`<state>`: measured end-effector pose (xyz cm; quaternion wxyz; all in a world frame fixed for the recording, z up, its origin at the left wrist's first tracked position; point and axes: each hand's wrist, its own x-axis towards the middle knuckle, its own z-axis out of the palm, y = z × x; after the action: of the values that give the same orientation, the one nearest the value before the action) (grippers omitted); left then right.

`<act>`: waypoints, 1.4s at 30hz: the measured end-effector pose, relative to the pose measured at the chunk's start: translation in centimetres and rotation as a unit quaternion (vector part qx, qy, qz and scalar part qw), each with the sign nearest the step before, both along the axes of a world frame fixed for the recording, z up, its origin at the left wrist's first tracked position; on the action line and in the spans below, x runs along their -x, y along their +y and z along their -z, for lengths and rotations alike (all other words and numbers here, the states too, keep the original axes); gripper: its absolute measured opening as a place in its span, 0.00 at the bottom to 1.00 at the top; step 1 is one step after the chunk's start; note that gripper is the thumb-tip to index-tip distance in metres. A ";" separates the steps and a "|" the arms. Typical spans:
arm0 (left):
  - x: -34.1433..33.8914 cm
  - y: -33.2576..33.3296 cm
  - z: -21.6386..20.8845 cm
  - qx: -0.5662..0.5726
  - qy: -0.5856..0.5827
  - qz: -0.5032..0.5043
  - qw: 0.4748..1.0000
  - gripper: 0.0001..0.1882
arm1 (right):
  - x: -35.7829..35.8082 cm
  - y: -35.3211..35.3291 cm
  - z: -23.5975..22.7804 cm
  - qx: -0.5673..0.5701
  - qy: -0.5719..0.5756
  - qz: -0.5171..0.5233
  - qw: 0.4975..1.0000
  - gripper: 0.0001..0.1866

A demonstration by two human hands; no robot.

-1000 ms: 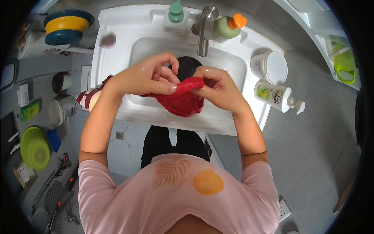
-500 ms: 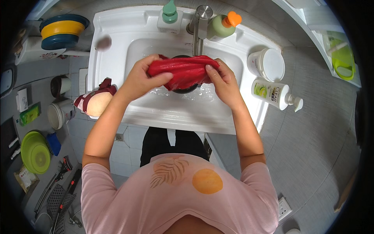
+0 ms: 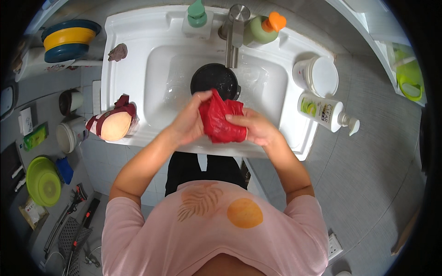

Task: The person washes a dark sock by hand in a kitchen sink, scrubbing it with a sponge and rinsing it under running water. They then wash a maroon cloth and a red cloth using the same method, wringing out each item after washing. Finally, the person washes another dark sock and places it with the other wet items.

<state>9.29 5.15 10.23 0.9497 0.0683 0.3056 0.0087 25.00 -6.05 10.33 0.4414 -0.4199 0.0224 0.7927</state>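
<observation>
Wet, crumpled red cloth (image 3: pixel 221 120) is bunched between my two hands above the near part of the white sink (image 3: pixel 159 99). My left hand (image 3: pixel 191 120) grips its left side, fingers curled round the fabric. My right hand (image 3: pixel 255 126) closes on the right side, its thumb pressed on top. Just beyond the cloth, in the basin under the tap (image 3: pixel 235 39), is a round black thing (image 3: pixel 214 80) with a small tab at its side; the cloth overlaps its near edge.
A maroon bra with beige cups (image 3: pixel 115 124) lies on the sink's left edge, below a brownish scrap (image 3: pixel 118 52). Behind stand a green-topped dispenser (image 3: pixel 197 20) and an orange-topped pump bottle (image 3: pixel 261 32). A lidded white tub (image 3: pixel 316 76) and white pump bottle (image 3: pixel 322 111) sit right.
Both hands have drawn the red cloth nearer to me and gathered it from a stretched-out band into a compact bundle. The black round thing now shows more fully.
</observation>
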 end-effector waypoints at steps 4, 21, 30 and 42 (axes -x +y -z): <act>-1.2 -2.0 1.6 -0.066 0.062 -0.024 0.996 0.19 | -0.8 0.5 0.7 -0.011 -0.129 0.049 0.990 0.20; -6.7 1.2 25.7 -0.540 0.419 0.072 0.726 0.20 | 1.1 8.7 30.5 -0.128 -0.874 -0.324 0.338 0.11; -5.2 3.6 24.0 0.063 0.286 -0.200 0.935 0.20 | 2.0 10.3 19.5 -0.057 -0.681 -0.126 0.719 0.15; -3.1 -0.6 20.2 -0.199 0.057 -0.193 0.959 0.19 | 4.5 11.0 14.2 -0.233 -0.736 -0.185 0.608 0.15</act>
<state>12.35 4.51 -9.99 0.8781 0.1955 0.3590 0.2488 20.50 4.96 -3.83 0.2365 -0.7398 -0.5738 0.2600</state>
